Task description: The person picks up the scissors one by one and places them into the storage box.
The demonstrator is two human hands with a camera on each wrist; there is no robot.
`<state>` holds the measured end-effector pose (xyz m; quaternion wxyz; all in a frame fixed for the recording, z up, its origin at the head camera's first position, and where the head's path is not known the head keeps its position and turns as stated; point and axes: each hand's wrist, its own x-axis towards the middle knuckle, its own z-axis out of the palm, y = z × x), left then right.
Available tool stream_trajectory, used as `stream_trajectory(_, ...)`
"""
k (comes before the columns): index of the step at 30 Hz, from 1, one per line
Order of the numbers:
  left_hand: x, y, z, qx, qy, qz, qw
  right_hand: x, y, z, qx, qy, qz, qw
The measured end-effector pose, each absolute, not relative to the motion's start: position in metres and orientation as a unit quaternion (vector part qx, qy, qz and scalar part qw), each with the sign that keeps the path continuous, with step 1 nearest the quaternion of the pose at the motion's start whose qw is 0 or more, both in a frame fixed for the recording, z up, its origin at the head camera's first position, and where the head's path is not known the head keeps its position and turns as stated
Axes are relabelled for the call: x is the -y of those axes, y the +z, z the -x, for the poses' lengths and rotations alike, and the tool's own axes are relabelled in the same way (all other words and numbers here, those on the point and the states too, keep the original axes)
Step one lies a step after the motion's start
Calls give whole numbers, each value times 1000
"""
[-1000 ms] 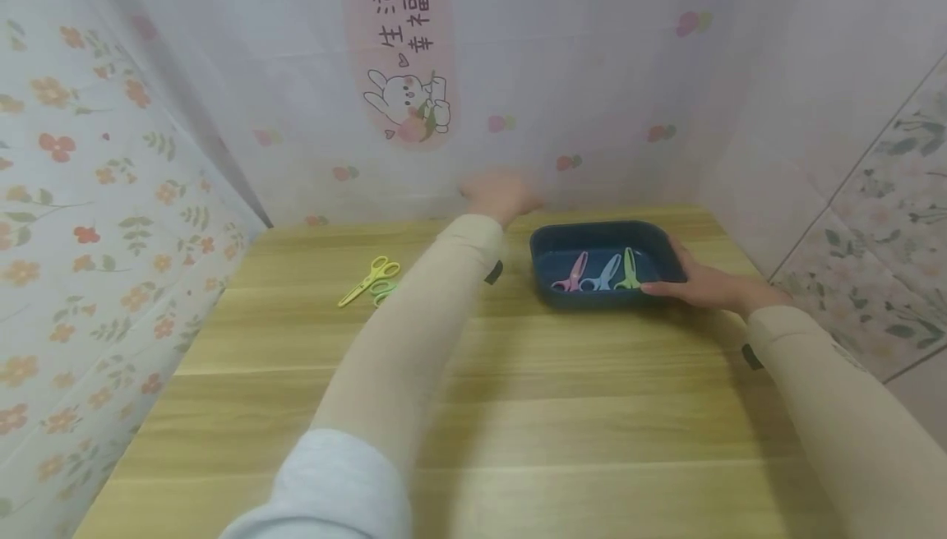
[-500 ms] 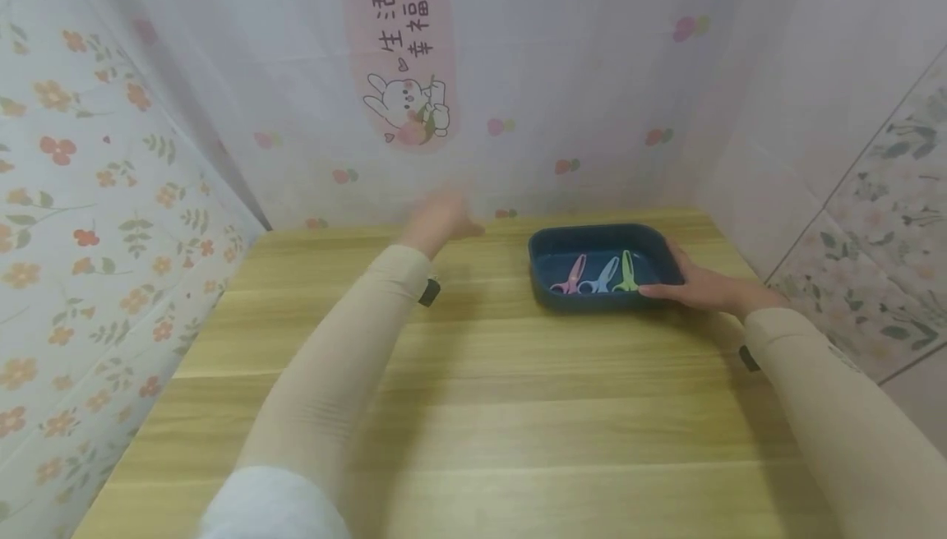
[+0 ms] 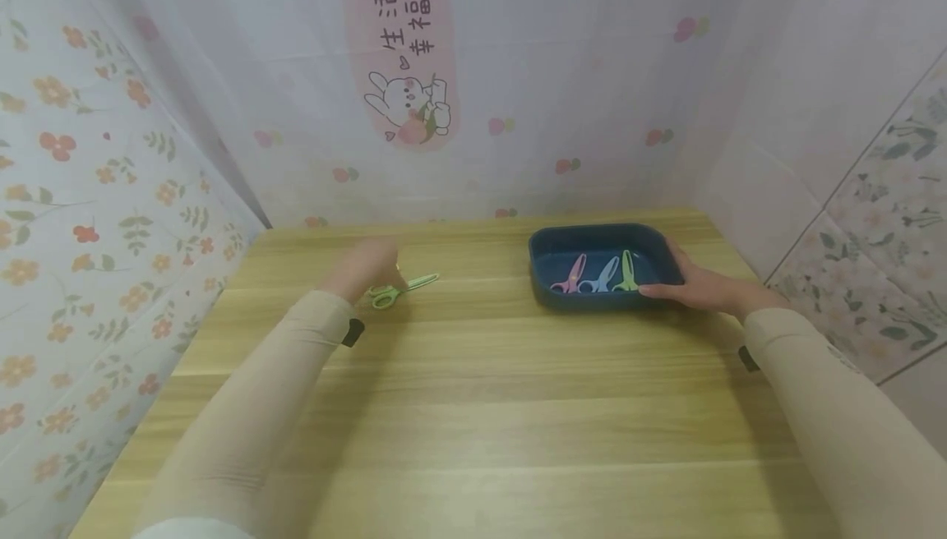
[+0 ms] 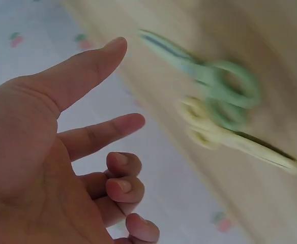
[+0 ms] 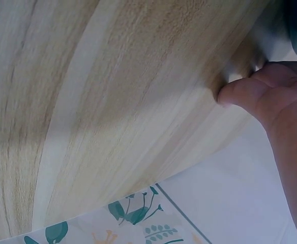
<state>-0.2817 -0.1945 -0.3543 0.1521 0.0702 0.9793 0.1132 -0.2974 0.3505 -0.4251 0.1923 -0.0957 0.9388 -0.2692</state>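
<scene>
My left hand (image 3: 364,268) is over the back left of the table, thumb and index finger apart and the other fingers loosely bent, holding nothing. Close to it lie green scissors (image 4: 174,53) and yellow scissors (image 4: 260,151), their handles overlapping; in the head view the hand hides most of the yellow pair. At the back right my right hand (image 3: 703,286) grips the right end of a dark blue box (image 3: 592,302), thumb at the front rim and fingers along the side. Inside the box are pink scissors (image 3: 575,272), light blue scissors (image 3: 608,272) and light green scissors (image 3: 628,268).
The wooden table (image 3: 473,407) ends at a white curtain (image 3: 607,95) with fruit prints behind. A flowered curtain (image 3: 89,194) hangs along the left, and a flower-patterned panel (image 3: 880,227) borders the right.
My left hand has swung left and down from near the back curtain to the loose scissors. The right hand and the box have stayed in place.
</scene>
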Motion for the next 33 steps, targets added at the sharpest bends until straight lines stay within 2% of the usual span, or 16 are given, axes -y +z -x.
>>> stream_trajectory(3,217,-369,275,-980,101,-75,152,-353,-428,299,-938,-272,96,194)
stream_trajectory(10,244,-400,264,-988,70,-107,90,-356,-431,302,-940,-267,89,193)
stream_trajectory(18,252,-422,262,-987,56,-125,85,-355,-428,298,-940,-264,84,197)
stream_trajectory(33,238,-425,235,-990,58,-109,74,-356,-429,298,-942,-259,91,195)
